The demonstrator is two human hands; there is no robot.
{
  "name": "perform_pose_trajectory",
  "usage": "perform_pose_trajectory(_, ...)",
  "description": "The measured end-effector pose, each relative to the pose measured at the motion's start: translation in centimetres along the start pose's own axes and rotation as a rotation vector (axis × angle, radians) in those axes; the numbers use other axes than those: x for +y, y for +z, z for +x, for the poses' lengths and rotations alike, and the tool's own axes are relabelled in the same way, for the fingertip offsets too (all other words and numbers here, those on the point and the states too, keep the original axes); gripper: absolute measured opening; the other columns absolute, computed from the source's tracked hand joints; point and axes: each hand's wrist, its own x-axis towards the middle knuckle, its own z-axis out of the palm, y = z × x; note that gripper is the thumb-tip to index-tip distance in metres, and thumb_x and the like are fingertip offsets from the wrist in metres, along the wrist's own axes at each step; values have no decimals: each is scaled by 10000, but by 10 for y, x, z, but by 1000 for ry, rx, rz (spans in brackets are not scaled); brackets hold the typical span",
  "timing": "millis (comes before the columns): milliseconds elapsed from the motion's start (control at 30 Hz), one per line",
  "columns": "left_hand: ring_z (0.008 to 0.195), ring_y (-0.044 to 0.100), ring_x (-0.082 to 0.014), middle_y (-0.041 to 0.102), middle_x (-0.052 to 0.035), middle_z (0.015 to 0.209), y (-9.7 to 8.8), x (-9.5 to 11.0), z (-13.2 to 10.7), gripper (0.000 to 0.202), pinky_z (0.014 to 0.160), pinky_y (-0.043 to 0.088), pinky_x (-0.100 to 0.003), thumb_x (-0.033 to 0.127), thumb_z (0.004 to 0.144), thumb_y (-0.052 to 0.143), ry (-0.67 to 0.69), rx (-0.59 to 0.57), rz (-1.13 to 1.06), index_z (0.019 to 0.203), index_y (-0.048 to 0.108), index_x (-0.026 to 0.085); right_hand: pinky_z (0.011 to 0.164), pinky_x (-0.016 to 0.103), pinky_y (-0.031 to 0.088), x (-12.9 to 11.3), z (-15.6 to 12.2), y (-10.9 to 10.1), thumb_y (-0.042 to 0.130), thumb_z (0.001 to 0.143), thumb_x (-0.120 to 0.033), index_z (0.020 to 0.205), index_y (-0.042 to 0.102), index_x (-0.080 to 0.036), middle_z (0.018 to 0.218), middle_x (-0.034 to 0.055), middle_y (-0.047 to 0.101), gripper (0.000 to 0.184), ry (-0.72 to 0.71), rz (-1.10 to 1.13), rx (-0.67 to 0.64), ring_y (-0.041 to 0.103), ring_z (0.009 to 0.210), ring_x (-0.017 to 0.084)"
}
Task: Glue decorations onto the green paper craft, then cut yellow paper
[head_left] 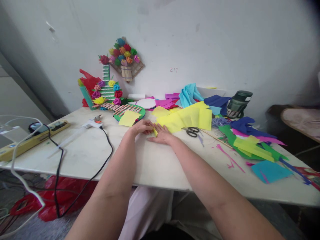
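Note:
Over the middle of the table, my left hand (144,127) has its fingers bent and pinched at a small piece of yellow crepe paper (155,132). My right hand (162,135) lies on the tabletop with its fingers stretched out, pressing on the same piece. Most of that piece is hidden by the fingers. Just behind the hands spread larger yellow crepe sheets (185,116), and a yellow square (129,118) lies to the left. Black-handled scissors (192,132) rest right of my right hand, their blades partly under the yellow sheet.
At left stand a glue gun (93,124) with its black cord and a power strip (57,126). Behind is a flower-decorated craft guitar (108,90). Coloured paper scraps (250,146), a thin stick (216,138) and a dark bottle (238,104) are on the right.

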Motion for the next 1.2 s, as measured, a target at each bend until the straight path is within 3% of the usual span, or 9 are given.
perform_pose_trajectory(267,540,522,-92,592,15,608,-4,0,-2,311,527,410,-211,285,567,720,28,-69,20,827,640,136,1095,407,-46,1,-1,-1,299,714,-768,1456,6,-153,1519,66,26,1008,-16,26,22,-50,1385,226)
perform_pose_trajectory(533,484,467,-71,568,21,582,-10,-5,5,328,499,390,-206,359,579,730,20,-126,85,819,681,141,1097,407,-61,1,1,0,252,712,-781,1451,96,-98,1516,63,-18,1019,-15,-28,-15,-96,1378,235)
perform_pose_trajectory(767,415,432,-63,550,24,543,-14,-5,4,339,405,329,-196,439,557,741,-26,-67,161,731,661,159,1098,406,-44,-3,-4,-4,270,729,-760,1453,50,-94,1515,70,-7,1008,-7,0,-2,-67,1383,223)
perform_pose_trajectory(900,422,442,-64,557,16,542,-15,-4,2,329,411,338,-195,430,538,758,-32,-51,128,681,645,155,1096,399,-44,-2,-4,-3,261,732,-760,1455,54,-111,1515,68,-9,993,-12,4,0,-76,1382,217)
perform_pose_trajectory(1067,433,421,-59,554,24,550,-18,-4,2,321,434,346,-198,395,549,759,-8,-115,128,771,690,173,1094,414,-41,0,-2,-2,281,723,-762,1459,45,-153,1517,56,-1,983,-13,8,8,-57,1383,230)
perform_pose_trajectory(1200,437,421,-66,521,25,514,-17,-7,3,270,438,344,-206,416,567,742,-25,-81,135,652,663,172,1096,397,-48,0,-2,-2,255,726,-764,1457,67,-121,1517,57,0,991,-19,13,8,-83,1380,228)
